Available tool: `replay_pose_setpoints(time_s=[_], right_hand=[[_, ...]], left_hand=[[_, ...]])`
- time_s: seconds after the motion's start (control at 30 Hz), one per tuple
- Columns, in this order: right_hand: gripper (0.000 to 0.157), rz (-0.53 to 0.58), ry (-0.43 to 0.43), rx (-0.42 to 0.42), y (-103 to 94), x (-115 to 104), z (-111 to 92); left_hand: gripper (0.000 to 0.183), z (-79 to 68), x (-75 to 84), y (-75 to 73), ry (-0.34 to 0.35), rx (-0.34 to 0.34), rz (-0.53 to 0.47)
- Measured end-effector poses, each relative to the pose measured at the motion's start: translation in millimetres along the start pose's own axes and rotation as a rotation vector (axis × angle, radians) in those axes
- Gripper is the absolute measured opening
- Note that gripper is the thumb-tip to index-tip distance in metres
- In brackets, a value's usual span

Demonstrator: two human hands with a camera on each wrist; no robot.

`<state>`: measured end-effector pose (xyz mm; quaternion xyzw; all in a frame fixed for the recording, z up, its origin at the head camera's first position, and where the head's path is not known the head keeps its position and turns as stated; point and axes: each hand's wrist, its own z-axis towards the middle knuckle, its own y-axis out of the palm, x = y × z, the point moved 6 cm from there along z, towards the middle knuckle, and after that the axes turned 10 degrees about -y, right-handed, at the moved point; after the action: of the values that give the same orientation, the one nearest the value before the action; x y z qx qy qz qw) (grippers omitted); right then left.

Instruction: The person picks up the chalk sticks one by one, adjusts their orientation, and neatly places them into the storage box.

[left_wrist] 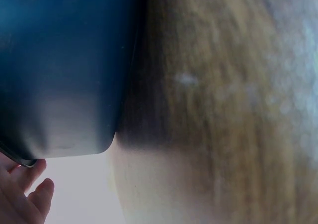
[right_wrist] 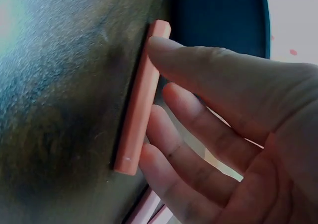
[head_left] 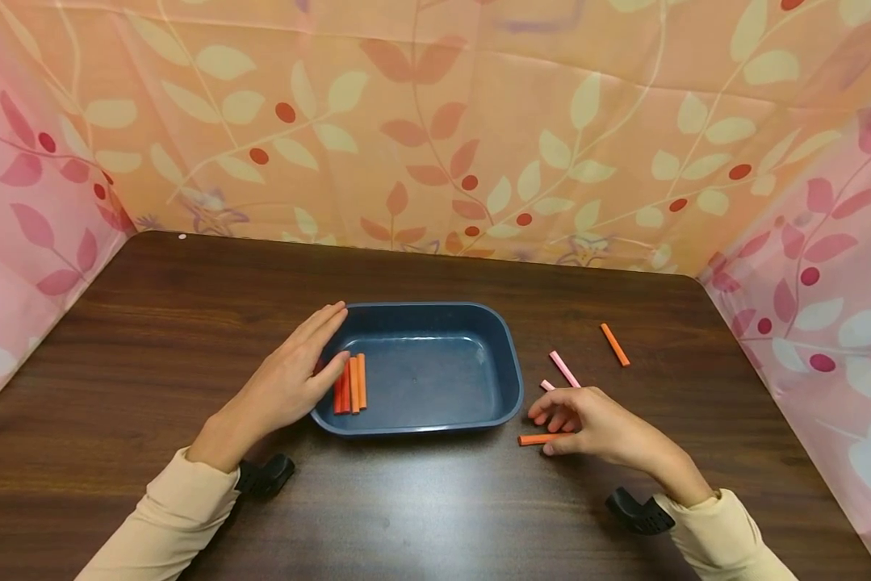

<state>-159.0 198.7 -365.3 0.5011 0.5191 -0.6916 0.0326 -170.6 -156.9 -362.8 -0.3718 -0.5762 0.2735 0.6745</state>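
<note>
A blue rectangular tray [head_left: 428,428] sits on the table. My left hand [head_left: 286,379] rests along its left rim, fingers straight towards the back corner and thumb over the inside. Beside that thumb, several red and orange sticks [head_left: 362,383] lie side by side in the tray. To the right of the tray, my right hand [head_left: 605,428] has its thumb and curled fingers at opposite sides of an orange faceted stick [right_wrist: 139,110] close over the table. Two pink sticks [head_left: 564,369] lie just behind this hand, partly hidden by it.
Another orange stick [head_left: 614,344] lies farther back on the right of the brown wooden table [head_left: 406,508]. Leaf-patterned curtains [head_left: 420,137] stand along the back and both sides. A black wrist mount [head_left: 638,512] is on each wrist.
</note>
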Motion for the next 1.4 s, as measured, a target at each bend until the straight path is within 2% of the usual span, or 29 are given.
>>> replay_pose_setpoints(time_s=[0.17, 0.3, 0.5, 0.6, 0.73, 0.87, 1.2, 1.4], right_hand=[[0.029, -0.051, -0.021, -0.009, 2.0, -0.3, 1.9], [0.025, -0.108, -0.051, 0.017, 2.9, -1.8, 3.2], [0.021, -0.156, -0.040, 0.022, 3.3, -2.2, 3.0], [0.022, -0.198, -0.082, 0.009, 2.6, -5.9, 2.3], [0.028, -0.258, -0.184, 0.006, -0.4, -14.4, 0.2], [0.031, -0.243, -0.236, 0.040, -6.5, -19.0, -3.7], [0.032, -0.218, -0.189, 0.100, -19.7, -19.8, -12.6], [0.027, -0.201, -0.159, 0.129, -27.5, -20.5, -15.2]], left_hand=[[0.064, -0.1, 0.1, 0.6, 0.001, 0.006, 0.006], [0.064, 0.1, -0.3, 0.6, -0.001, 0.006, 0.007], [0.063, 0.1, -0.2, -0.2, 0.000, 0.006, 0.006], [0.063, 0.0, 0.2, -0.4, 0.003, 0.011, 0.007], [0.063, -0.1, 0.8, -0.4, 0.006, 0.012, 0.005], [0.063, -0.3, -0.1, 0.1, -0.001, 0.006, 0.004], [0.063, -0.4, -0.5, 0.3, -0.002, 0.005, 0.012], [0.063, -0.4, 0.8, -0.3, 0.005, 0.015, 0.009]])
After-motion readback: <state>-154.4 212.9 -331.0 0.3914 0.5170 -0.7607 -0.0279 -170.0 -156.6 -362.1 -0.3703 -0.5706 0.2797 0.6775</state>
